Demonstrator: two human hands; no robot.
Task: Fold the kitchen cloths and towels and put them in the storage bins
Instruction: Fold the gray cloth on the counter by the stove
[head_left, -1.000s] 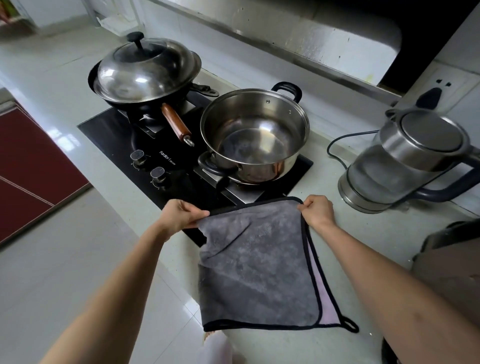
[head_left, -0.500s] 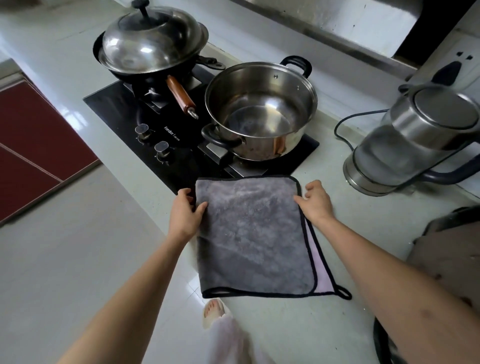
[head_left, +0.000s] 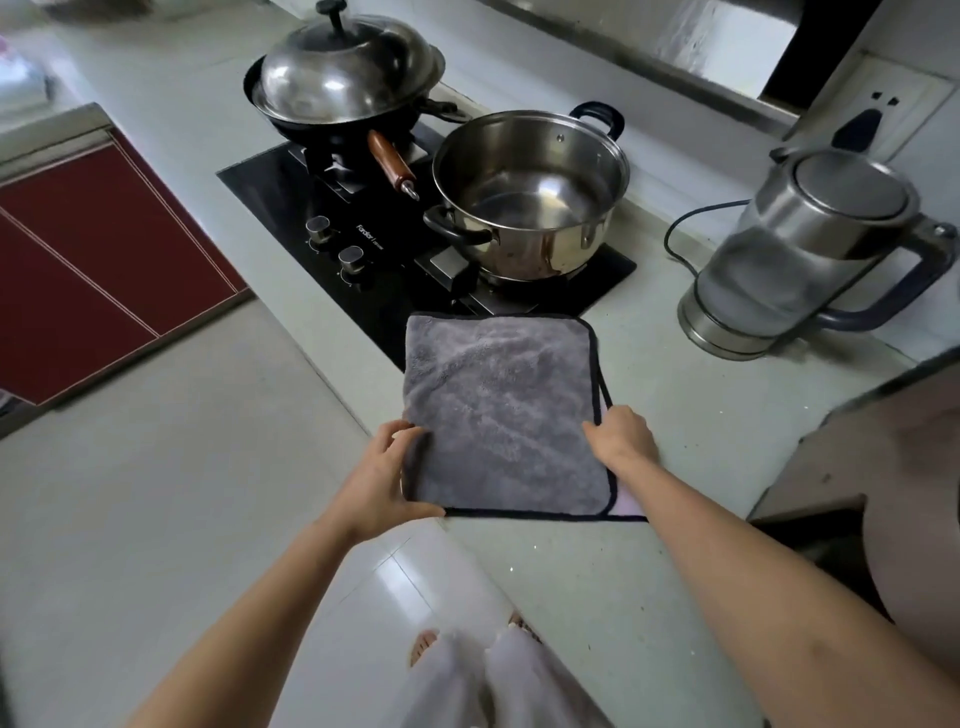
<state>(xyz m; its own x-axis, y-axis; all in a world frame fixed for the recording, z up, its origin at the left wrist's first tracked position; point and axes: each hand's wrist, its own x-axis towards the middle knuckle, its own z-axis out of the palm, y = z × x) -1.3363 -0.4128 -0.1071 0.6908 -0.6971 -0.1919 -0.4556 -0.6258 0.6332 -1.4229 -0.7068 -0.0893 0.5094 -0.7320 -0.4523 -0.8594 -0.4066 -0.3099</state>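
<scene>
Cloth (head_left: 498, 410): grey, plush, black piping round the edge. Folded, lying flat at centre frame on the pale counter (head_left: 691, 415); its far edge overlaps the front of the hob (head_left: 384, 291). A paler pink layer shows under the lower right corner. A black hanging loop sits at the right edge, just above the right hand.

Left hand (head_left: 387, 480): at the cloth's lower left corner, fingers curled round the left edge with the thumb under the near edge, grasping the cloth and lifting the corner slightly.

Right hand (head_left: 621, 441): on the cloth's right edge, lower half. Fingertips meet the piping; whether they pinch the edge or only press on it cannot be told.

Hob: black glass, two knobs at the front, upper centre of frame.

Wok (head_left: 343, 88): dark, wooden handle pointing toward the lower right, domed steel lid on top; upper centre, on the far burner.

Pot (head_left: 530, 192): steel, black handles, lidless, on the near burner just right of the wok, just beyond the cloth.

Kettle (head_left: 810, 254): glass and steel, dark handle, at right of frame on the counter, well apart from the cloth; its cord trails left.

Cabinet (head_left: 98, 270): red front, left of frame.

Person's pale trousers and bare toes at bottom centre.
</scene>
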